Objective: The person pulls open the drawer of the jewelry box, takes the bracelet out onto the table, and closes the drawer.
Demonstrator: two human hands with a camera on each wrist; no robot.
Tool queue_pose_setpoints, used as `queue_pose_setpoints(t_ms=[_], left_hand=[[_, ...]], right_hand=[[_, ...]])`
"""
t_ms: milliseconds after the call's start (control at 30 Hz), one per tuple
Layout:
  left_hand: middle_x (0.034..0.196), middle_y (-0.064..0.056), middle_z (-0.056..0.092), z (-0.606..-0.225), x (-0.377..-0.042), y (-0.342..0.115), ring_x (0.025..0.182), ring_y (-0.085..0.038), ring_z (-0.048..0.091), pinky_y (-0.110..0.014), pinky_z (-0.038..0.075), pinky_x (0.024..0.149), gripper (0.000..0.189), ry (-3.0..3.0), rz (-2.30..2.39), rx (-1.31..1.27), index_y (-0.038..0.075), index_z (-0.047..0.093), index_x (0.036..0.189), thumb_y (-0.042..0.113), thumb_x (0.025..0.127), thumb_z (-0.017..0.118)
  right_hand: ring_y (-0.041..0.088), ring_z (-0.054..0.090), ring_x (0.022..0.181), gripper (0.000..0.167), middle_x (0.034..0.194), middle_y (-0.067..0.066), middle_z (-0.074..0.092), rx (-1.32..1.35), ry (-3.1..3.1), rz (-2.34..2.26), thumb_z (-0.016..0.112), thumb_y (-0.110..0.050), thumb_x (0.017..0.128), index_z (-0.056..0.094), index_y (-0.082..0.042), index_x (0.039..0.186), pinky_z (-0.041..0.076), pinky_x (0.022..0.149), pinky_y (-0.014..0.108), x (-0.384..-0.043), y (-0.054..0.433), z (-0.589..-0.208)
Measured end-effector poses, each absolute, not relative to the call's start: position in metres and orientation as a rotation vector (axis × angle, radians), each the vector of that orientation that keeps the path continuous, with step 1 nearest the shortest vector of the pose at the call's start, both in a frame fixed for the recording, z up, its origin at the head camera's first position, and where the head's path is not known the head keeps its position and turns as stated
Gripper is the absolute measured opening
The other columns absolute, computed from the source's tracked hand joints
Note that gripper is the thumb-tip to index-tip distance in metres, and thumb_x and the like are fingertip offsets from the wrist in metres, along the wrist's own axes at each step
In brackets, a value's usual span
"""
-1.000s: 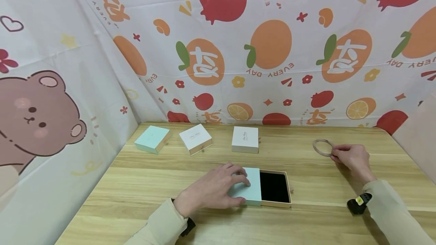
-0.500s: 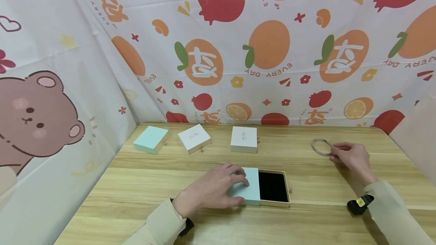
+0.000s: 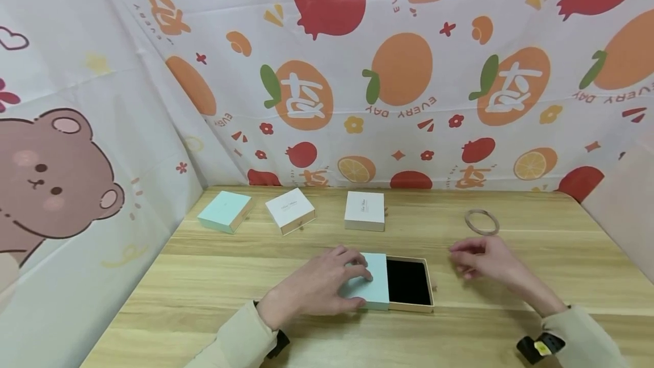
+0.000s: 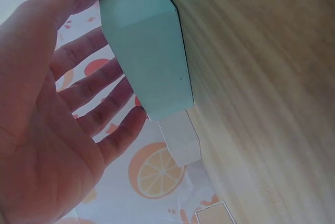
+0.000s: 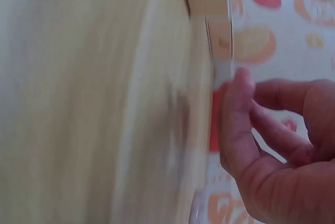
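A mint green slide-out box [image 3: 377,283] lies on the table, its drawer [image 3: 409,283] pulled partway out to the right with a black lining inside. My left hand [image 3: 324,283] rests on the box's left part, fingers spread over the top. In the left wrist view the thumb and fingertips touch the mint green sleeve [image 4: 149,62] along its edges. My right hand [image 3: 490,260] is just right of the drawer, fingers loosely bent and holding nothing. Behind it, a grey-brown bangle [image 3: 482,234] lies flat on the table.
Along the back stand another mint green box [image 3: 225,210], a white box with a tan drawer [image 3: 291,210] and a second white box [image 3: 365,210]. A fruit-print cloth [image 3: 403,112] hangs behind the wooden table [image 3: 204,294], and a bear-print cloth [image 3: 56,169] hangs at the left.
My right hand has let go of the bangle and moved left and nearer, towards the drawer. The bangle stays on the table. My left hand and the mint green box keep their places.
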State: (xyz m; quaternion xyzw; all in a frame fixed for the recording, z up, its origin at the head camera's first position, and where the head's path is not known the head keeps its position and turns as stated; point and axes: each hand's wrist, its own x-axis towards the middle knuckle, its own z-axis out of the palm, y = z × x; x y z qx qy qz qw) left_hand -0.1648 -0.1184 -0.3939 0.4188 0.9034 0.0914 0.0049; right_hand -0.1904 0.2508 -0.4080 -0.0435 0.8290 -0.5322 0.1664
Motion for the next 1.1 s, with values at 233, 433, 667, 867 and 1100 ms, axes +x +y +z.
queue_pose_setpoints(t_ms=[233, 433, 667, 867, 1100], left_hand=[[0.133, 0.006, 0.062, -0.394, -0.164, -0.119, 0.129, -0.017, 0.054, -0.039, 0.049, 0.108, 0.034, 2.838, 0.283, 1.312, 0.031, 0.07, 0.122, 0.048, 0.093, 0.069], [0.132, 0.006, 0.062, -0.395, -0.164, -0.119, 0.128, -0.017, 0.055, -0.039, 0.049, 0.107, 0.034, 2.839, 0.279, 1.323, 0.031, 0.07, 0.122, 0.048, 0.093, 0.069], [0.133, 0.006, 0.062, -0.395, -0.164, -0.118, 0.128, -0.017, 0.054, -0.039, 0.049, 0.106, 0.034, 2.84, 0.283, 1.314, 0.031, 0.069, 0.122, 0.048, 0.093, 0.069], [0.133, 0.005, 0.062, -0.394, -0.164, -0.118, 0.127, -0.017, 0.055, -0.038, 0.05, 0.105, 0.035, 2.847, 0.278, 1.31, 0.031, 0.069, 0.123, 0.048, 0.093, 0.069], [0.133, 0.006, 0.062, -0.394, -0.164, -0.118, 0.127, -0.018, 0.056, -0.039, 0.05, 0.106, 0.035, 2.85, 0.274, 1.307, 0.031, 0.069, 0.123, 0.048, 0.093, 0.069]], right_hand=[[0.019, 0.072, 0.082, 0.038, 0.098, 0.014, 0.075, -0.236, 2.171, -1.541, 0.059, -0.007, 0.1, 0.056, 0.018, 0.129, 0.062, 0.072, 0.031, -0.169, 0.228, -0.412], [0.016, 0.073, 0.082, 0.04, 0.099, 0.014, 0.076, -0.236, 2.089, -1.609, 0.058, -0.004, 0.1, 0.051, 0.021, 0.131, 0.062, 0.072, 0.029, -0.165, 0.223, -0.419], [0.016, 0.074, 0.085, 0.044, 0.096, 0.011, 0.075, -0.168, 2.058, -1.625, 0.065, 0.0, 0.095, 0.052, 0.019, 0.132, 0.062, 0.074, 0.027, -0.164, 0.219, -0.422], [0.016, 0.073, 0.087, 0.043, 0.095, 0.008, 0.072, -0.098, 2.054, -1.664, 0.067, 0.004, 0.092, 0.054, 0.019, 0.13, 0.062, 0.079, 0.028, -0.165, 0.213, -0.421], [0.014, 0.07, 0.085, 0.037, 0.096, 0.011, 0.069, -0.076, 2.104, -1.674, 0.062, 0.006, 0.092, 0.056, 0.019, 0.127, 0.062, 0.078, 0.027, -0.162, 0.208, -0.418]])
